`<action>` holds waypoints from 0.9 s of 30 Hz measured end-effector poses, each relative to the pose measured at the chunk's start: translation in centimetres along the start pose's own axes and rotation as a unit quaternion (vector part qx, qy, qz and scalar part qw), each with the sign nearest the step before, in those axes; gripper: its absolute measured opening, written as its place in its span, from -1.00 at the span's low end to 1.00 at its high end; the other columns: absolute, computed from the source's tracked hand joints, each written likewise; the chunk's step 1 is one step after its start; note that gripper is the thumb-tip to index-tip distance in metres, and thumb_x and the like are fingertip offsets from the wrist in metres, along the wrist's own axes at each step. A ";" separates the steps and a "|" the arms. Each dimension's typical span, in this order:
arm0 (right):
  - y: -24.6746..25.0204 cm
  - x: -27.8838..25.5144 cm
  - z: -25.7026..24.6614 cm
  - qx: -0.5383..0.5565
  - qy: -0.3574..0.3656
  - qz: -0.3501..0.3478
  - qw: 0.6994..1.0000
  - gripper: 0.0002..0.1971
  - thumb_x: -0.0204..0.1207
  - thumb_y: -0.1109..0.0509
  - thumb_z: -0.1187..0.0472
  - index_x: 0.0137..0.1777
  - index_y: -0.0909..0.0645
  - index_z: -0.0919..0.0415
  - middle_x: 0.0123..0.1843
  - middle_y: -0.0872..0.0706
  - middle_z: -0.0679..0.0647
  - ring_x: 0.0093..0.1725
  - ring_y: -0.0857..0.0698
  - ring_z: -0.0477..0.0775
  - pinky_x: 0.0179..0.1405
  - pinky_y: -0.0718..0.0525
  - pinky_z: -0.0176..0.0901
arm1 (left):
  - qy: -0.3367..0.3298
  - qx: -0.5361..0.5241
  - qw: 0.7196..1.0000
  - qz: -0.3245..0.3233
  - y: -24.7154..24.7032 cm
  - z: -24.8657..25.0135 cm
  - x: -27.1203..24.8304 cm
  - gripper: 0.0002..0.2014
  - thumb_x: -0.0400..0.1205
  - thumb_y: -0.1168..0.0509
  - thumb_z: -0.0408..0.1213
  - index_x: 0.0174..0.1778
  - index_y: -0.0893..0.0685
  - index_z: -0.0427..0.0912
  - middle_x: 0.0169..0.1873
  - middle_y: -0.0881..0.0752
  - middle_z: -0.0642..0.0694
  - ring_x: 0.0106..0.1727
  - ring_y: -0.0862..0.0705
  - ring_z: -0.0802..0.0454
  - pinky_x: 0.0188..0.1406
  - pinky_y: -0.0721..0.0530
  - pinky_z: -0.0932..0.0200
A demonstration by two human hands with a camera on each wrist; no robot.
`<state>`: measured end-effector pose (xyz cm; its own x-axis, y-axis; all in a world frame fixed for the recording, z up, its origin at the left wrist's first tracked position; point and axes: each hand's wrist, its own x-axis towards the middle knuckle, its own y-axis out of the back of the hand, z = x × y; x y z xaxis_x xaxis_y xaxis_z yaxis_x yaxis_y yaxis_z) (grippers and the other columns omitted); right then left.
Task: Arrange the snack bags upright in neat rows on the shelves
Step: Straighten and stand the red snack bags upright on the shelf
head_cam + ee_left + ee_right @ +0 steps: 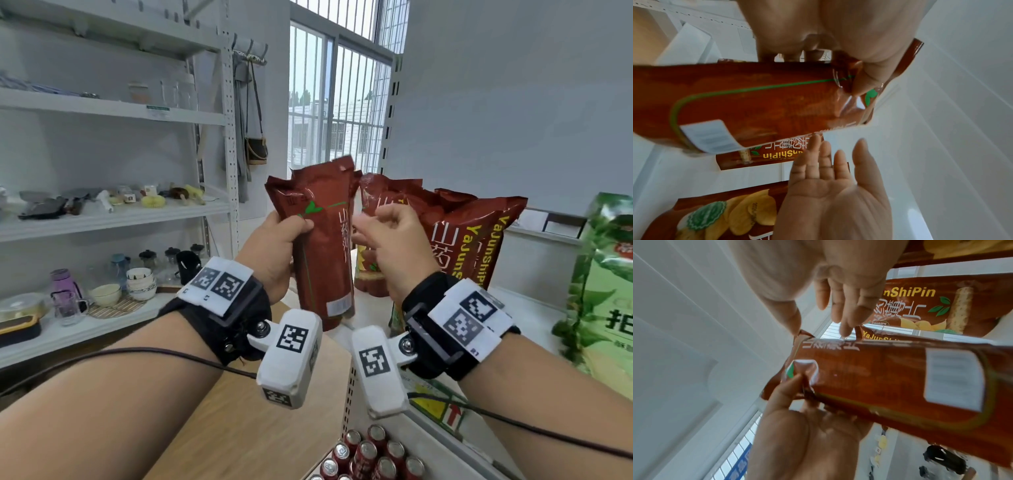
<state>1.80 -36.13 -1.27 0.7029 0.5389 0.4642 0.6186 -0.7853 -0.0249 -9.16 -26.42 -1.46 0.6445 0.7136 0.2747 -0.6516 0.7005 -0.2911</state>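
My left hand [291,229] grips a dark red-brown snack bag [325,260] by its upper left side, thumb across the front. The bag stands nearly upright over the left end of the white shelf [527,305]. The left wrist view shows the thumb [865,78] pressed into the same bag [756,104]. My right hand [380,226] hovers just right of the bag with relaxed fingers [838,305] and holds nothing. Behind it, several matching brown bags [472,240] stand in a row on the shelf.
A tall green bag [603,274] stands at the far right of the shelf. Red cans [370,452] fill the shelf below. A white rack [113,219] with cups, bowls and kitchen items lines the left wall. A barred window [342,102] is straight ahead.
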 end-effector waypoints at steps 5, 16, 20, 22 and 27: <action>-1.2 -0.9 0.5 -0.094 -0.020 -0.076 0.993 -0.39 0.24 -0.64 0.04 0.21 -0.40 0.04 0.13 -0.68 0.06 0.09 -0.69 0.01 0.01 -0.66 -0.06 | -0.025 0.037 0.992 -0.116 0.4 0.0 0.2 -0.80 0.59 -0.17 -0.21 0.03 -0.66 0.01 -0.31 -0.76 0.12 -0.35 -0.69 0.27 -0.22 -0.55 0.17; -0.9 0.8 2.9 -0.095 -0.054 -0.031 0.994 -0.49 0.31 -0.44 0.42 0.18 -0.48 -0.07 0.03 -0.74 0.01 0.02 -0.74 0.06 -0.08 -0.67 -0.03 | 0.044 0.169 0.966 -0.193 1.3 -3.9 4.9 -0.41 0.40 -0.40 -0.63 0.32 -0.52 -0.14 -0.11 -0.78 -0.05 -0.06 -0.75 0.01 -0.12 -0.68 0.16; -0.3 0.7 3.7 -0.056 -0.102 -0.016 0.993 -0.35 0.06 -0.37 0.30 0.25 -0.46 -0.04 -0.03 -0.72 -0.09 -0.08 -0.73 -0.12 -0.21 -0.64 -0.26 | 0.047 0.171 0.966 -0.189 0.9 -4.9 6.3 -0.41 0.35 -0.55 -0.47 0.29 -0.55 -0.16 0.00 -0.79 -0.08 0.04 -0.76 -0.04 0.12 -0.69 0.00; 0.1 0.5 4.4 -0.076 -0.138 -0.010 0.987 -0.24 0.01 -0.36 0.28 0.34 -0.41 0.06 -0.01 -0.66 -0.05 0.03 -0.69 -0.03 0.02 -0.65 -0.16 | 0.035 0.171 0.969 -0.177 0.5 -5.4 6.9 -0.39 0.34 -0.57 -0.42 0.29 -0.52 -0.13 0.00 -0.78 -0.04 0.02 -0.75 0.01 0.09 -0.69 0.03; 2.4 0.8 5.6 -0.203 -0.211 -0.007 0.956 -0.23 0.09 -0.40 0.29 0.42 -0.37 0.16 -0.12 -0.58 -0.13 -0.05 -0.59 -0.08 -0.04 -0.57 -0.19 | 0.044 0.154 0.969 -0.188 -0.2 -6.9 8.1 -0.34 0.34 -0.58 -0.42 0.29 -0.42 -0.02 0.01 -0.77 -0.04 0.02 -0.75 0.04 0.03 -0.67 0.09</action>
<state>5.75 -35.87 -5.91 0.8274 0.5583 0.0605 0.5023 -0.7839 0.3649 -1.06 -20.83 -5.52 0.8824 0.4128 0.2258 -0.4436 0.8899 0.1066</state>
